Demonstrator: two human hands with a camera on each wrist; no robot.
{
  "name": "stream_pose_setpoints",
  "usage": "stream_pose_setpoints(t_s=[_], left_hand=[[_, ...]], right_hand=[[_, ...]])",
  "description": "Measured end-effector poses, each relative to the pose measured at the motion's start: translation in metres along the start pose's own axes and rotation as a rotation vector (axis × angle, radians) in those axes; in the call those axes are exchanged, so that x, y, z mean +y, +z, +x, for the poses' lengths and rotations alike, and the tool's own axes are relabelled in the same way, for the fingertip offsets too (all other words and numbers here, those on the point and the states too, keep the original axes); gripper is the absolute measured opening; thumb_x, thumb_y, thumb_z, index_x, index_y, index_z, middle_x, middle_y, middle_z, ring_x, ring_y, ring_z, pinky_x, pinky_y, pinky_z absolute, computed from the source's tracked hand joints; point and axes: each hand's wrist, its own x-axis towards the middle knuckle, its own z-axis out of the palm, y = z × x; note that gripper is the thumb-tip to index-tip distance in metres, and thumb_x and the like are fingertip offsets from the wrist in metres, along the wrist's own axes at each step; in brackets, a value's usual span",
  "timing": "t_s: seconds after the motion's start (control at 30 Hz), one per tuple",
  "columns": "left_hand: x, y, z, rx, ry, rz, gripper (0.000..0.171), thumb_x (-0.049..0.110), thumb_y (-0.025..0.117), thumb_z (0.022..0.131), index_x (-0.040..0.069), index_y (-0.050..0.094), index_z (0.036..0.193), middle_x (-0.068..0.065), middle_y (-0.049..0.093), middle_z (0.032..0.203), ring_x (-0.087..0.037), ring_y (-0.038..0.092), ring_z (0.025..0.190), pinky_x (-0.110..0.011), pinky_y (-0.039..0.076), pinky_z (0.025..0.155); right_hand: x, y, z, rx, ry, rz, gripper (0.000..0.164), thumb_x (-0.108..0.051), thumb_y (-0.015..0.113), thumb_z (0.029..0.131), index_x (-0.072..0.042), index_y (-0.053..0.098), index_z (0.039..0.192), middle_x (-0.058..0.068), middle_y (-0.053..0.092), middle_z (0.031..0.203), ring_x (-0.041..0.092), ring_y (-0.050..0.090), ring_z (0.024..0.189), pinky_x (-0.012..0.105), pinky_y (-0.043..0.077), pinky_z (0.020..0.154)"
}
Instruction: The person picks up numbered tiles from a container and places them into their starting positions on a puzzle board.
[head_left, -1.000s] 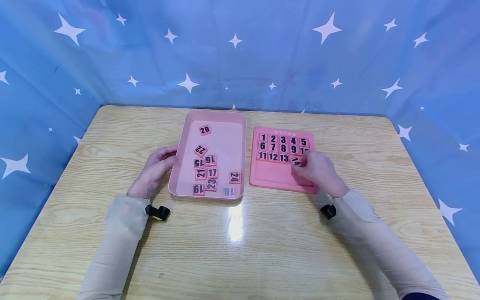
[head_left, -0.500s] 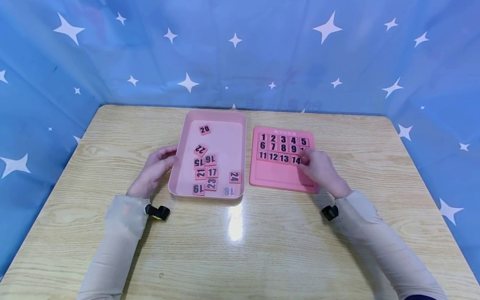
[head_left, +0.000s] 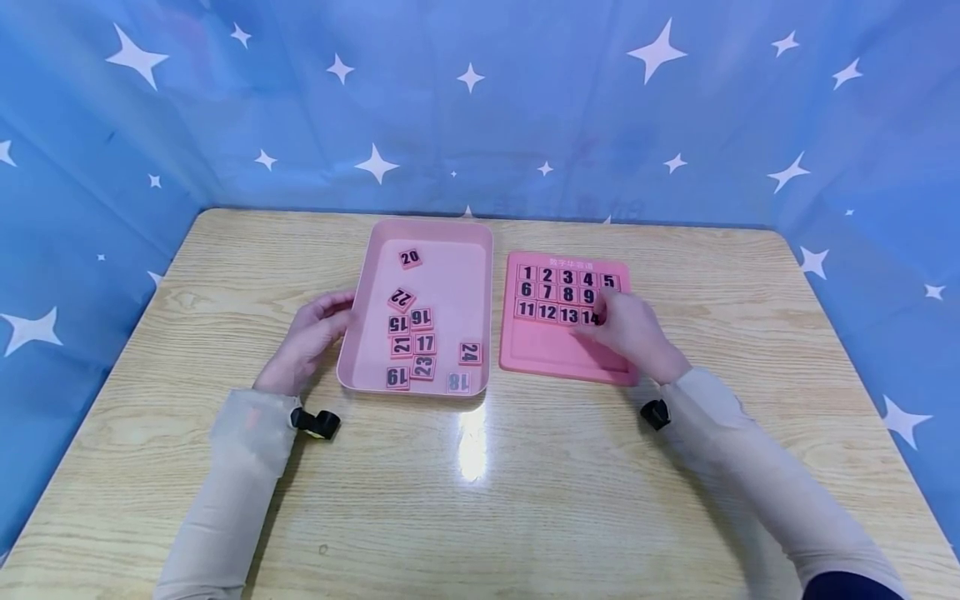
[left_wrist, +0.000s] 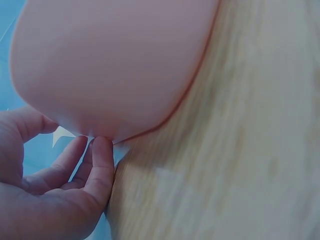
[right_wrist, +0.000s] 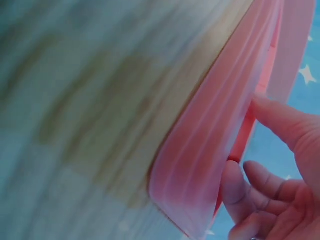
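A pink number puzzle board (head_left: 555, 350) lies right of centre, its upper rows filled with numbered tiles. My right hand (head_left: 636, 332) is over its right side, thumb tip just below the 14 tile (head_left: 589, 317) and index fingertip above it, covering the 10. In the right wrist view, thumb and fingers (right_wrist: 235, 187) touch the board's far side, apart from each other, with no tile lifted between them. My left hand (head_left: 307, 340) rests its fingertips against the outer left wall of a pink tray (head_left: 457, 283). In the left wrist view, those fingers (left_wrist: 102, 160) meet the tray wall.
Several loose numbered tiles lie in the tray, among them the 20 (head_left: 410, 258), the 24 (head_left: 470, 354) and a paler 18 (head_left: 458, 382). A wooden table (head_left: 480, 517) carries everything. Behind it hangs a blue star-patterned cloth (head_left: 420, 100).
The 14 tile, tilted under the right fingers a second ago, now sits straight beside the 13. My right hand has shifted slightly left and up. The left hand has stayed on the tray.
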Motion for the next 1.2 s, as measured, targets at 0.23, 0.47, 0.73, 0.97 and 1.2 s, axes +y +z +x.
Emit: stream_pose_setpoints(t_s=[0.23,0.47,0.73,0.97,1.2], left_hand=[[0.001,-0.001,0.000,-0.008,-0.011,0.004,0.049,0.004,0.055,0.090,-0.009,0.040,0.135,0.000,0.052,0.113,-0.008,0.049,0.100,-0.016,0.043,0.082],[0.002,-0.001,0.001,-0.004,-0.008,-0.008,0.050,0.001,0.054,0.089,-0.010,0.038,0.135,0.001,0.053,0.108,-0.008,0.051,0.097,-0.015,0.044,0.083],[0.001,0.000,0.002,0.000,-0.005,-0.003,0.050,-0.002,0.053,0.088,-0.011,0.037,0.135,0.001,0.053,0.108,-0.009,0.051,0.097,-0.015,0.045,0.083],[0.001,0.000,0.002,-0.005,-0.016,-0.002,0.051,-0.001,0.053,0.088,-0.010,0.038,0.135,-0.001,0.053,0.110,-0.010,0.051,0.097,-0.016,0.045,0.083],[0.003,0.001,0.001,-0.001,-0.012,-0.003,0.051,-0.001,0.054,0.087,-0.009,0.039,0.135,-0.004,0.052,0.111,-0.010,0.050,0.098,-0.016,0.045,0.083]], right_hand=[[0.001,0.001,0.005,0.008,0.018,-0.021,0.039,-0.030,0.076,0.077,-0.005,0.048,0.071,0.006,0.047,0.059,0.018,0.040,0.053,0.029,0.034,0.050],[0.000,-0.001,0.006,-0.008,0.018,-0.021,0.037,-0.029,0.076,0.077,-0.004,0.049,0.072,0.006,0.049,0.061,0.019,0.042,0.055,0.029,0.035,0.051],[0.005,-0.008,0.005,-0.045,-0.016,0.057,0.028,-0.012,0.078,0.074,-0.002,0.052,0.073,0.009,0.055,0.068,0.023,0.050,0.065,0.032,0.040,0.060],[0.000,-0.026,0.002,0.002,0.008,0.122,0.031,-0.017,0.078,0.075,0.003,0.056,0.085,0.013,0.060,0.074,0.022,0.054,0.063,0.028,0.045,0.054],[-0.025,-0.033,0.006,0.158,-0.085,0.241,0.016,-0.010,0.069,0.083,0.003,0.059,0.086,0.014,0.062,0.076,0.020,0.056,0.067,0.016,0.044,0.057]])
